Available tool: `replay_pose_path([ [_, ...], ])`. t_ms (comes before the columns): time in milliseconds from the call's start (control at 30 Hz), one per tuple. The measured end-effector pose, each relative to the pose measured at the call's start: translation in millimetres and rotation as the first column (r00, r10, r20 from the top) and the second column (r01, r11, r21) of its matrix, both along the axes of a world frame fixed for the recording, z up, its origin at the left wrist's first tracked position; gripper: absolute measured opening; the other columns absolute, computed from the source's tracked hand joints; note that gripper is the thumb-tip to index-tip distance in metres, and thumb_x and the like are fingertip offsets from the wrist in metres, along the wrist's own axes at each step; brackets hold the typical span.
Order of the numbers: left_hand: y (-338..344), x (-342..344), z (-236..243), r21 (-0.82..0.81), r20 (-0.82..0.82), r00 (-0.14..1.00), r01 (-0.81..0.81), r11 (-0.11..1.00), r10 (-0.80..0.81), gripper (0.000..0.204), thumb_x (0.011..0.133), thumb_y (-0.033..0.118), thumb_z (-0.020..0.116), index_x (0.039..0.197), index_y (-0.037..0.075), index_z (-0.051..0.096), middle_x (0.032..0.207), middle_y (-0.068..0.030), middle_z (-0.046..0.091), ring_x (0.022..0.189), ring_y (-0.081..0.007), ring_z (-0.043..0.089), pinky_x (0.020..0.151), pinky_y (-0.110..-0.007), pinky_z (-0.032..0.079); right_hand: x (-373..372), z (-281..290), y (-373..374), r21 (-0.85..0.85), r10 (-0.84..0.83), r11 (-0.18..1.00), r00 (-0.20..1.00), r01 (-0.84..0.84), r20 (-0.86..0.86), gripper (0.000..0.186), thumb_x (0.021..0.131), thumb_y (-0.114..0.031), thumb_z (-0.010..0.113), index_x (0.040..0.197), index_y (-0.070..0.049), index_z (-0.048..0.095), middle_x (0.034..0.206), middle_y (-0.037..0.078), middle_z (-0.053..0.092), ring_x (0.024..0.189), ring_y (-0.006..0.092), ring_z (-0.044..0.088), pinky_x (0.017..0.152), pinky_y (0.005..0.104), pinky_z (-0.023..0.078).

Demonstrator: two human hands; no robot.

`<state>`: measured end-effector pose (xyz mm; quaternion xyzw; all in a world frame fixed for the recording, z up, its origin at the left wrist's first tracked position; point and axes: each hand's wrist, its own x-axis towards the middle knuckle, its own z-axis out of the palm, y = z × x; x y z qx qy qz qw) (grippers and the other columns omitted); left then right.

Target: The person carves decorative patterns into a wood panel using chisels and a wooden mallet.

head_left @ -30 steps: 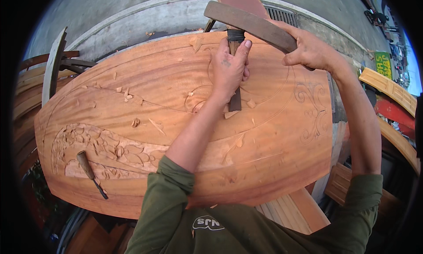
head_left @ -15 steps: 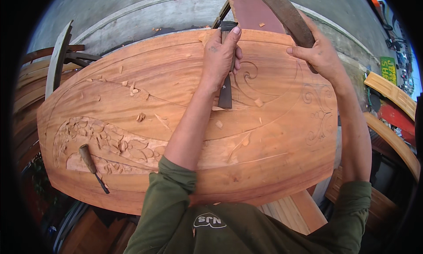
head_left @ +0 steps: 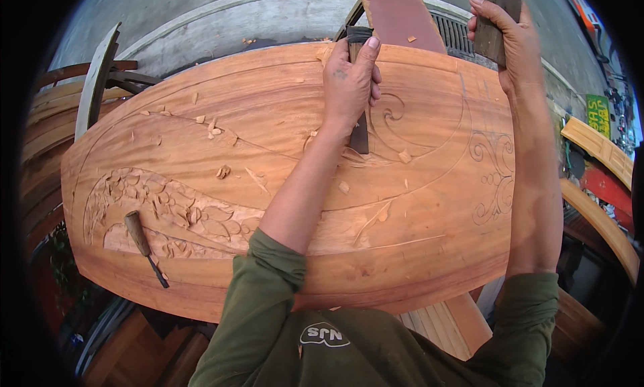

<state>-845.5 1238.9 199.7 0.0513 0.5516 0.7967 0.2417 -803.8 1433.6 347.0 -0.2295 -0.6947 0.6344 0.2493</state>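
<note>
A large oval wooden panel [head_left: 282,186] lies before me, with leaf carving at its lower left and scroll lines drawn at its right. My left hand [head_left: 350,85] grips a dark chisel [head_left: 360,135] upright, its blade set on the panel beside a spiral line. My right hand [head_left: 504,35] is raised at the top right, closed on a dark wooden mallet [head_left: 498,15] that runs out of the picture. Wood chips [head_left: 221,171] lie scattered over the panel's middle.
A second chisel [head_left: 142,243] with a wooden handle rests on the carved area at the lower left. Curved wooden pieces [head_left: 94,85] stack at the left, and more planks [head_left: 597,145] lie at the right. A reddish board [head_left: 399,15] leans beyond the panel's far edge.
The right hand has lifted the mallet up and away from the chisel head, to the top edge of the picture. The left hand has kept the chisel on the panel.
</note>
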Motion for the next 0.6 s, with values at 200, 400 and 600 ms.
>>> replay_pose_path([
  [200, -3, 6, 6, 0.032, -0.028, 0.998, 0.051, 0.998, -0.050, 0.039, 0.109, 0.047, 0.072, 0.114, 0.009, 0.061, 0.073, -0.0012, 0.063, 0.051, -0.0081, 0.059, 0.042, -0.024, 0.045, 13, -9, 30, 0.163, 0.356, 0.615, 0.457, -0.771, 0.815, 0.098, 0.077, -0.015, 0.082, 0.169, -0.024, 0.050, 0.111, 0.003, 0.075, 0.073, 0.0139, 0.060, 0.065, 0.0283, 0.050],
  [400, 0, 6, 6, 0.030, -0.007, 0.997, 0.082, 0.996, -0.082, 0.039, 0.108, 0.045, 0.074, 0.113, 0.009, 0.061, 0.075, -0.0015, 0.064, 0.052, -0.0074, 0.059, 0.043, -0.022, 0.046, 3, -16, 55, 0.270, 0.229, 0.821, 0.723, -0.503, 0.651, 0.089, 0.085, -0.014, 0.079, 0.168, -0.011, 0.048, 0.100, 0.005, 0.072, 0.068, 0.0086, 0.060, 0.060, 0.0255, 0.049],
  [600, -3, 2, -1, 0.005, -0.007, 0.997, 0.071, 0.997, -0.071, 0.040, 0.108, 0.046, 0.074, 0.112, 0.008, 0.061, 0.075, -0.0012, 0.064, 0.052, -0.0071, 0.059, 0.044, -0.022, 0.046, 7, -19, 34, 0.210, 0.432, 0.508, 0.458, -0.835, 0.777, 0.094, 0.085, -0.013, 0.079, 0.172, -0.013, 0.044, 0.084, 0.002, 0.068, 0.067, 0.0092, 0.062, 0.057, 0.0260, 0.047],
])
